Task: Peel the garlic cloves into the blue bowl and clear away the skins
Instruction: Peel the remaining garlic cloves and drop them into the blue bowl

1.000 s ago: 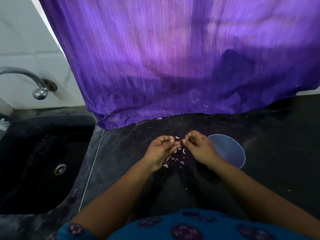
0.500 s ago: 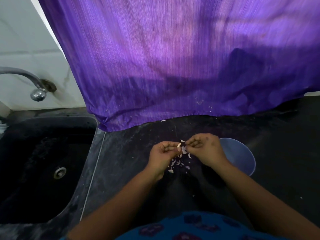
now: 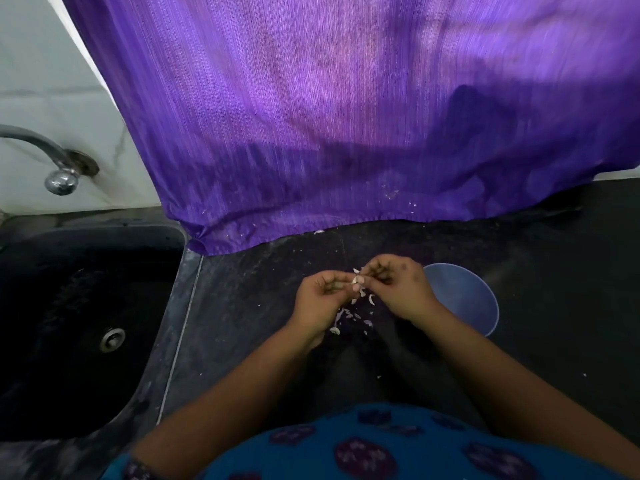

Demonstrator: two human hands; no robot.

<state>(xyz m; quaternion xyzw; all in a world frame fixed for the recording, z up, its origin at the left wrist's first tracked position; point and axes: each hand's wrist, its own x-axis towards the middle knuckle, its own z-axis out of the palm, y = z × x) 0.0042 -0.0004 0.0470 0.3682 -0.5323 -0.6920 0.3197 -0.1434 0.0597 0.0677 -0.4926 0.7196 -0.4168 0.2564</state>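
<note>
A pale garlic clove is held between both hands above the dark counter. My left hand pinches it from the left with curled fingers. My right hand pinches at it from the right, fingertips on its skin. Below the hands lies a scatter of whitish and purple garlic skins on the counter. The blue bowl stands just right of my right hand, partly hidden by the wrist; its contents do not show.
A black sink with a metal drain fills the left side, with a tap above it. A purple cloth hangs down to the back of the counter. Dark counter extends to the right of the bowl.
Both hands stay together on the clove, fingers working at it. More skin flakes lie beneath them. The camera view has shifted slightly.
</note>
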